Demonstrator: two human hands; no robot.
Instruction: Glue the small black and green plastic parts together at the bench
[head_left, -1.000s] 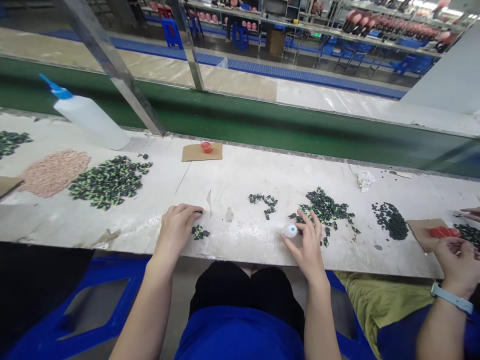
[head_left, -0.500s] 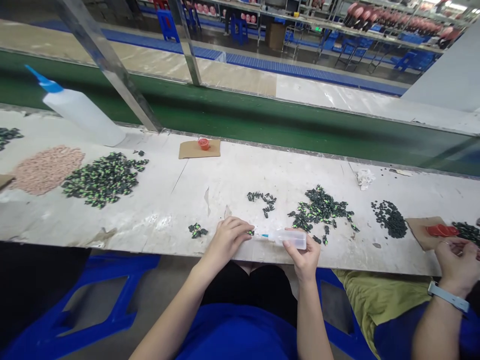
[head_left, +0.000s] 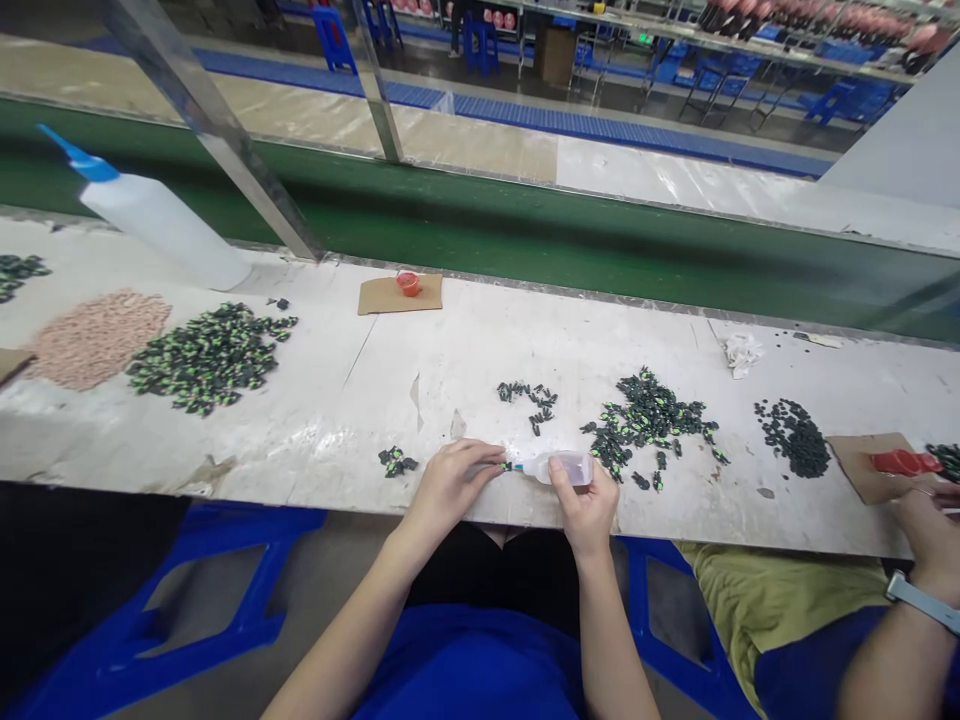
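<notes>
Small bottle (head_left: 538, 467) faces dark piece (head_left: 508, 467)

Below the frame's centre, the left hand (head_left: 452, 476) pinches the dark piece in its grip; the right hand (head_left: 590, 502) wraps the small bottle, blue tip just beside the piece. On the worktop (head_left: 465, 350), a black-and-green pile (head_left: 649, 412) lies right of centre, a large white bottle (head_left: 165, 228) at upper left.

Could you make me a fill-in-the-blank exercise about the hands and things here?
1. The left hand pinches a small part while the right hand holds a small plastic ____.
2. The cap on the large white bottle is coloured ____.
3. The small red container rests on a piece of ____.
4. Toward the far left, the heap between two black-and-green piles is coloured ____.

Missing words: bottle; blue; cardboard; pink.
</notes>
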